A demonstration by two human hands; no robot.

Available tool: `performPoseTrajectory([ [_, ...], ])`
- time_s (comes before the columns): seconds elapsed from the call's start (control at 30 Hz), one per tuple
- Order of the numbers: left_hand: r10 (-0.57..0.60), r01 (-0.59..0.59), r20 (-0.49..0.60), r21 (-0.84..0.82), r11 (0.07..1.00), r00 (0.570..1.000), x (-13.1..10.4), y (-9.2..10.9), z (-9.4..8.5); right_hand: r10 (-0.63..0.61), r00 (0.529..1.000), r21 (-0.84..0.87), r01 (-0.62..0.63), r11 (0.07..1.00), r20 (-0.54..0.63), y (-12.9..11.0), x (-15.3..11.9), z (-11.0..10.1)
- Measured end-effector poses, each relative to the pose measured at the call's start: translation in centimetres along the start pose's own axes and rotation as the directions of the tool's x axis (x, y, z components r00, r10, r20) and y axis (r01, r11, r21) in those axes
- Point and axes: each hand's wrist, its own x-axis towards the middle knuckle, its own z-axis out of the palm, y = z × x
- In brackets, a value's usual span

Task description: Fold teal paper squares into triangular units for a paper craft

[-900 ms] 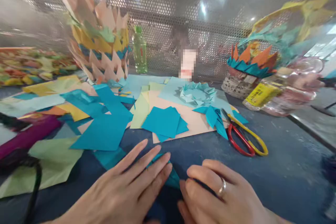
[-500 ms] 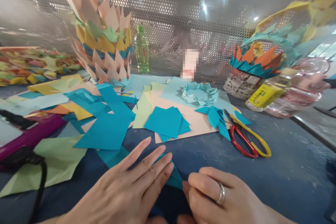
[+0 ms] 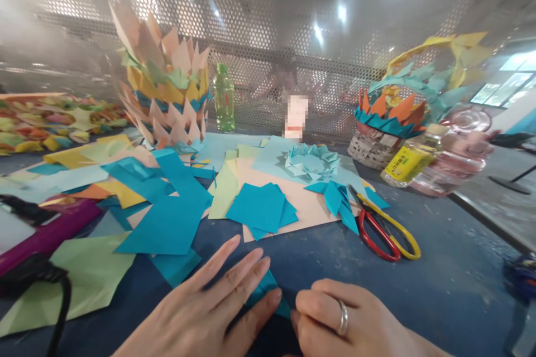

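Note:
At the near table edge, my left hand (image 3: 209, 307) lies with its fingers spread, pressing on a folded blue paper piece (image 3: 272, 290). Much of that piece is hidden beneath the fingers. My right hand (image 3: 339, 318), with a ring on one finger, is curled, thumb and finger pinched at the paper's right corner. Beyond the hands lies a stack of blue paper squares (image 3: 257, 209). To its right are folded blue paper pieces (image 3: 335, 201) and scissors (image 3: 385, 231) with red and yellow handles. A light-blue ring of folded paper (image 3: 312, 162) rests farther back.
Loose blue sheets (image 3: 163, 223), green paper (image 3: 79, 279) and a purple corded tool (image 3: 50, 231) lie left. A layered paper model (image 3: 167, 89) and a green bottle (image 3: 224, 97) stand behind. Right are a paper basket (image 3: 385, 128), a yellow-labelled bottle (image 3: 412, 159) and a pink jug (image 3: 456, 162).
The view has tilted up slightly, so the scene sits lower. One finger of my left hand has spread away from the others toward the right corner of the paper. My right hand keeps its pinch.

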Motion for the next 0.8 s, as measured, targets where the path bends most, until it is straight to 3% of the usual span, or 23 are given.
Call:
performPoseTrajectory([
  [0.23,0.017,-0.017,-0.022,0.022,1.000,1.000,0.3,-0.4,0.1,-0.012,1.000,0.007,0.012,1.000,-0.015,0.1,0.3,-0.1],
  [0.37,-0.035,0.035,-0.001,0.006,0.999,0.999,0.5,-0.5,-0.1,0.007,1.000,0.022,-0.007,1.000,-0.029,0.2,0.3,-0.1],
  [0.6,-0.002,0.002,-0.012,0.023,1.000,1.000,0.3,-0.6,-0.4,0.032,0.999,0.058,-0.033,0.998,0.018,0.2,0.2,-0.2],
  [0.8,-0.152,0.155,0.042,-0.089,0.984,0.987,1.0,-0.2,-1.4,0.018,0.986,0.051,-0.009,0.999,-0.167,0.4,-0.3,1.3],
])
